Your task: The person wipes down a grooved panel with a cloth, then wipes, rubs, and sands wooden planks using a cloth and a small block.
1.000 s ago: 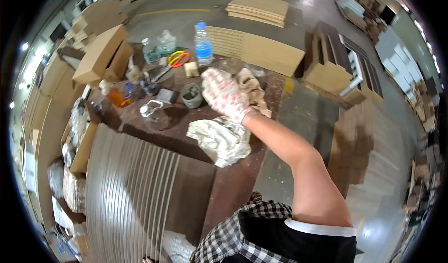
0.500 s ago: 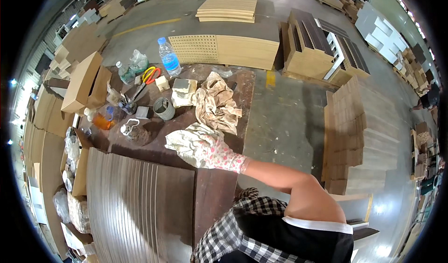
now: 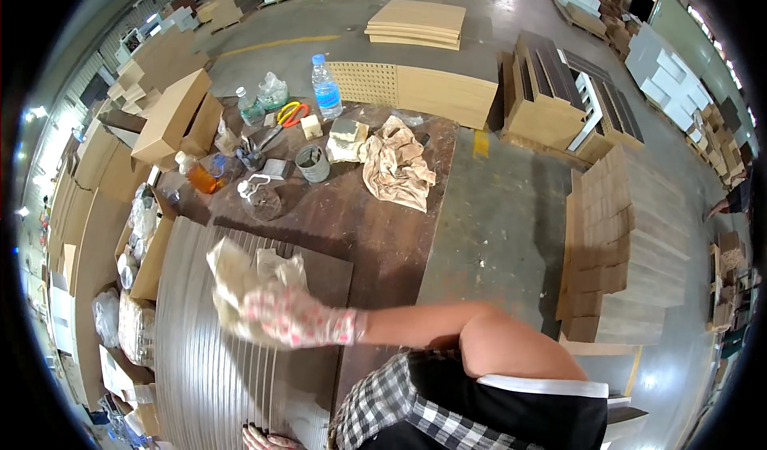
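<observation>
My right hand (image 3: pixel 300 322), in a white glove with red dots, is shut on a crumpled white rag (image 3: pixel 240 278). It holds the rag over a long grey grooved panel (image 3: pixel 200 370) that lies along the left side of a dark brown worktable (image 3: pixel 375 226). My bare right forearm reaches in from the right, across my checked shirt. Only a sliver of my gloved left hand (image 3: pixel 268 438) shows at the bottom edge, on the panel's near end; its fingers cannot be made out.
At the table's far end lie a crumpled tan cloth (image 3: pixel 397 166), a tin cup (image 3: pixel 311 162), a water bottle (image 3: pixel 326 86), an orange bottle (image 3: pixel 206 180) and small tools. Cardboard boxes (image 3: pixel 172 118) stand left; stacked wood panels (image 3: pixel 623 250) stand right on the concrete floor.
My right hand came down from the far end of the table, took hold of the white rag and carried it toward me and left, onto the grooved panel.
</observation>
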A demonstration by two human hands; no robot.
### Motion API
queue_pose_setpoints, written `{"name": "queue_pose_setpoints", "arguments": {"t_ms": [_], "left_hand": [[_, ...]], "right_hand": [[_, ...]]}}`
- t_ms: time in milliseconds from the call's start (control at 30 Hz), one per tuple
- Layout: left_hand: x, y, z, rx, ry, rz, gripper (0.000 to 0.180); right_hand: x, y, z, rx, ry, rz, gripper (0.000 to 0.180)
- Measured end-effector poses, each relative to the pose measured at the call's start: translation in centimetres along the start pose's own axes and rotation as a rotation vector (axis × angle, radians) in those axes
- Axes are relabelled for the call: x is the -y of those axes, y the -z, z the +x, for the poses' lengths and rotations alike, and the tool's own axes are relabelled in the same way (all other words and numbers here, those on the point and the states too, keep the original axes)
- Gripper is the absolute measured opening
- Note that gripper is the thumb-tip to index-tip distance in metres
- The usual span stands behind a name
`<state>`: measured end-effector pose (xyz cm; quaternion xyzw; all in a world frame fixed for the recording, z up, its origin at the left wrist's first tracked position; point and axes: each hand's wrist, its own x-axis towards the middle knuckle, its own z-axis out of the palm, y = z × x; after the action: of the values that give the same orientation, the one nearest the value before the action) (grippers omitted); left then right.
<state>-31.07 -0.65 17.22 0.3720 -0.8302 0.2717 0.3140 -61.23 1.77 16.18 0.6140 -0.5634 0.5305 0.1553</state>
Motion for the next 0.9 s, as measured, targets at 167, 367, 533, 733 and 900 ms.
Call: {"name": "queue_pose_setpoints", "arguments": {"t_ms": [167,367,533,733,900], "left_hand": [[0.1,0.5,0.4,0.043,0.010,-0.043,0.045],[3.1,-3.0,-4.7,0.244,0.086,-0.006,0.045],[3.4,-3.1,-5.2,0.210,0.109,-0.024,0.044],[3.0,-2.8,-4.9,0.226,0.083,-0.033,0.042],[3.1,-2.3,-4.6,0.182,0.079,-0.072,0.041]], "right_hand": [[-2.0,-4.3,-6.7,0.188,0.089,-0.346,0.037],[-6.3,0.2,0.0,0.237,-0.562,-0.123,0.023],[5.9,-3.3,-1.2,0.021,0.006,-0.223,0.036],[2.9,-4.4,-6.8,0.259,-0.063,-0.232,0.027],[1.7,-3.3,-5.3,0.203,-0.140,-0.194,0.035]]}}
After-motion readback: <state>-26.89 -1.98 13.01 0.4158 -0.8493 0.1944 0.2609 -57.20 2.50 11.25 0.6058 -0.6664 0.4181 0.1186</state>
